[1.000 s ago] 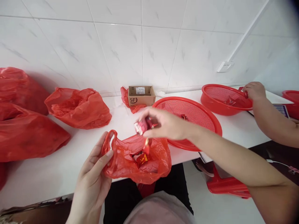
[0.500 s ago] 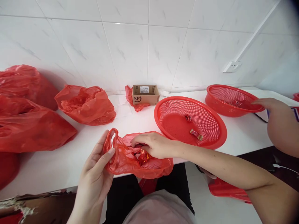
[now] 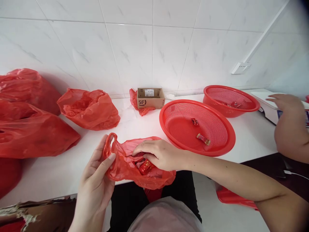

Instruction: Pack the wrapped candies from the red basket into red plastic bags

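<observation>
Head view first; where is the left hand (image 3: 96, 174), and what is it holding?

Low and left of centre; its thumb and fingers are pinched on the red bag (image 3: 149, 183), close to the looped handle (image 3: 116, 140); the bag lies open at the front edge of the white tabletop (image 3: 130, 129), its near side hanging a little over.

And the right hand (image 3: 159, 154)?

Inside the mouth of that bag, reaching in from the right; its fingers curl downward just beside the wrapped sweets (image 3: 146, 167) that lie in there; the fingertips are partly hidden, so I cannot tell whether they grasp a sweet or have let go.

What stands near the hands?

Just behind the right forearm (image 3: 224, 170) is a large red basket (image 3: 181, 129); two loose pieces lie apart in it, a small red sweet (image 3: 195, 122) and a longer sweet with gold ends (image 3: 203, 139); near the wall sits a small open cardboard box (image 3: 151, 103), crumpled red plastic (image 3: 146, 111) beside it.

And out to the sides?

On the left, one puffy red sack (image 3: 96, 112) stands apart from some bigger red sacks (image 3: 38, 135); on the right, behind the large one, is a second basket (image 3: 217, 106), and a co-worker's hand (image 3: 282, 100) is farther right, well apart from the person's own.
</observation>
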`<state>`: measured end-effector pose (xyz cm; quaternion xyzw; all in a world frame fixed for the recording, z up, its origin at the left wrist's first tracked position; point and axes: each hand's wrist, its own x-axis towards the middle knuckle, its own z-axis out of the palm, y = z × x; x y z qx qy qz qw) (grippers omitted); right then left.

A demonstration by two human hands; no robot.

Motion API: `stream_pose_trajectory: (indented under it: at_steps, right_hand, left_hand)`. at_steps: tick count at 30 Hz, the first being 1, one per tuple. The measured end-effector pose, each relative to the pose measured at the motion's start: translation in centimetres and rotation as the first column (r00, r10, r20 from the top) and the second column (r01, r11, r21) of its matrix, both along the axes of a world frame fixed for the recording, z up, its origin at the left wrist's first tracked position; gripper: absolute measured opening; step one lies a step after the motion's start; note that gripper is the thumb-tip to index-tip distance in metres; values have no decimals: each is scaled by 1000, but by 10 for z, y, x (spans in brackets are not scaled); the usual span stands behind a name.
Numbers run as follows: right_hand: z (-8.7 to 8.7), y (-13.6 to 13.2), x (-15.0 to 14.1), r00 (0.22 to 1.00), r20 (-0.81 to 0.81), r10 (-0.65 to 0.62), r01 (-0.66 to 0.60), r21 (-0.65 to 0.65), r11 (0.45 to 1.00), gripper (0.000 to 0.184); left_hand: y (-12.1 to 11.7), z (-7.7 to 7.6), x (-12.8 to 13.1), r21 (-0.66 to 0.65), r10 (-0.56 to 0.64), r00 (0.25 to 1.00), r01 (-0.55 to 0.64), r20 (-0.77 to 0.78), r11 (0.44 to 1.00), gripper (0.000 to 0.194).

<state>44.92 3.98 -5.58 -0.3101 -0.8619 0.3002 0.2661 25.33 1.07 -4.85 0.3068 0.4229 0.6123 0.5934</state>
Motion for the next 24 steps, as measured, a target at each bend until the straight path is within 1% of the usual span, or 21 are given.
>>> stream_pose_trajectory:
  at_steps: [2, 5, 7, 9, 10, 11, 13, 15, 16, 17, 18, 19, 20, 21, 22, 23, 24]
  right_hand:
    - [-5, -2, -3, 1000, -4, 11, -12, -46, 999, 41]
    - [-17, 1, -7, 990, 134, 30, -13, -127, 992, 41]
    - [-22, 5, -7, 978, 206, -16, 44, -129, 991, 44]
    - [-21, 8, -5, 976, 197, -97, 122, -118, 985, 48]
    - [-18, 8, -4, 978, 171, -116, 138, -124, 983, 51]
    - [-14, 9, -3, 984, 144, -104, 124, -138, 983, 56]
    - [-4, 9, 0, 996, 89, -7, 21, -160, 987, 64]
    - [7, 12, 7, 996, 39, 80, -73, -167, 983, 61]
    - [14, 15, 14, 997, 16, 76, -72, -178, 981, 56]
    - [20, 19, 24, 999, -7, 36, -37, -191, 981, 50]
    - [26, 23, 37, 999, -19, -33, 28, -202, 979, 44]
    - [31, 28, 53, 993, -3, -116, 113, -203, 973, 39]
    - [33, 33, 72, 976, 55, -209, 215, -182, 959, 36]
    - [33, 37, 91, 938, 171, -301, 326, -137, 936, 36]
    - [31, 40, 111, 856, 359, -373, 428, -84, 900, 39]
    - [25, 40, 129, 718, 559, -414, 517, -31, 856, 43]
    - [16, 39, 146, 550, 736, -395, 587, -5, 809, 48]
  left_hand:
    - [-1, 2, 2, 1, -5, 1000, 5, 0, 1000, 58]
    - [-4, 8, 6, -2, -25, 1000, 25, -8, 1000, 60]
    - [-6, 11, 7, -7, -25, 1000, 25, -16, 1000, 59]
    - [-7, 14, 6, -15, -10, 1000, 10, -27, 1000, 57]
    - [-7, 14, 6, -18, -3, 999, 3, -32, 1000, 57]
    - [-6, 14, 6, -17, 0, 999, 0, -35, 1000, 57]
    - [-5, 12, 7, -13, -13, 999, 12, -36, 1000, 58]
    - [-4, 10, 7, -5, -32, 999, 32, -35, 999, 62]
    - [-3, 9, 6, -1, -33, 999, 33, -37, 999, 63]
    - [-2, 8, 5, -2, -27, 999, 27, -41, 1000, 63]
    - [-2, 7, 3, -9, -16, 999, 15, -49, 1000, 62]
    - [-1, 6, 0, -18, 0, 998, -1, -58, 1000, 61]
    - [0, 5, -4, -27, 20, 997, -22, -68, 999, 59]
    - [0, 3, -8, -37, 38, 996, -41, -78, 998, 58]
    - [1, 2, -12, -42, 53, 995, -56, -84, 998, 57]
    - [1, 1, -16, -43, 65, 994, -69, -87, 997, 58]
    - [2, 0, -19, -48, 69, 994, -74, -87, 996, 58]
